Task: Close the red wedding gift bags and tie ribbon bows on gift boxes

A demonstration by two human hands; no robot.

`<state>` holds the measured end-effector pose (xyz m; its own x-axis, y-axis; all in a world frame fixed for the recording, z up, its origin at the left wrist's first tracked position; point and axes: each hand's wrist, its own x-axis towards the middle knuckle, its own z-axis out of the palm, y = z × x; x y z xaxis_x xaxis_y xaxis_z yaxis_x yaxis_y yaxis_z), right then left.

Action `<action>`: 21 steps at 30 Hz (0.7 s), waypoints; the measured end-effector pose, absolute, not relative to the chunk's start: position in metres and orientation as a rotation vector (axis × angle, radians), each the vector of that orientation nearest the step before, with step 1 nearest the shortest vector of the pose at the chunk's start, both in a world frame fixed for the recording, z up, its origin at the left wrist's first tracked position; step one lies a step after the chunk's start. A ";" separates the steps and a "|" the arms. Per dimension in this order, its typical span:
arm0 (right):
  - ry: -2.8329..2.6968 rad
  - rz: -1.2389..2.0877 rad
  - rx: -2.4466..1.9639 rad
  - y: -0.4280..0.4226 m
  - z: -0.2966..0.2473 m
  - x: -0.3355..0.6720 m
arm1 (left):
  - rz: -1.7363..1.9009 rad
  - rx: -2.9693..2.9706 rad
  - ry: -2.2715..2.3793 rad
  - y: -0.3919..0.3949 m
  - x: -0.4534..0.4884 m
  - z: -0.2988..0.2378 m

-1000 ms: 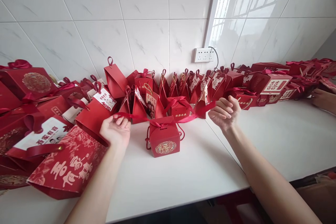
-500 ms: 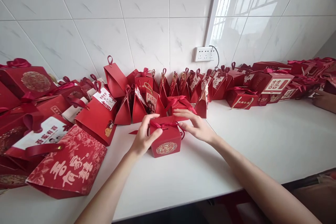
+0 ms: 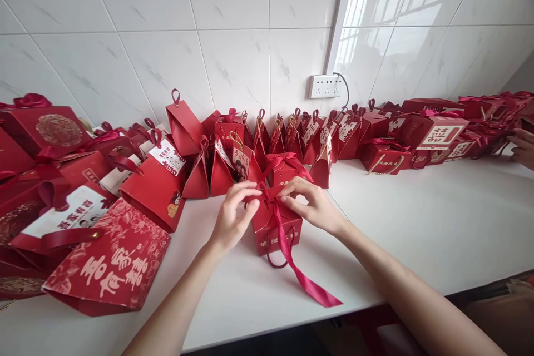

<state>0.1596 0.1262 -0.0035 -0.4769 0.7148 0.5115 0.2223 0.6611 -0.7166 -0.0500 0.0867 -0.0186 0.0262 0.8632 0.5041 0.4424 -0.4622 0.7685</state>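
A small red gift box with a rope handle stands on the white counter in front of me. My left hand and my right hand both pinch the red ribbon at the knot on top of the box. One loose ribbon tail runs down the box front and lies across the counter toward me. The box is turned so that a side with small gold characters faces me.
Several red gift boxes and bags line the tiled wall, with a large patterned red bag lying at the left. A wall socket sits behind. Another person's hand reaches in at the far right edge.
A second ago my hands held the ribbon stretched wide apart above the box. They came together at the box top, the box was turned, and a ribbon tail now hangs forward.
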 end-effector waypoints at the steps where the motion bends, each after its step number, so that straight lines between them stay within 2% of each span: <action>1: -2.058 0.719 -0.730 0.125 -0.002 0.157 | 1.370 1.927 1.307 0.085 -0.047 -0.017; 12: -2.352 0.535 -0.942 0.118 0.023 0.148 | 1.098 1.950 1.437 0.085 -0.038 0.003; 21: -2.252 0.689 -0.853 0.124 0.016 0.148 | 1.169 1.890 1.396 0.087 -0.036 -0.003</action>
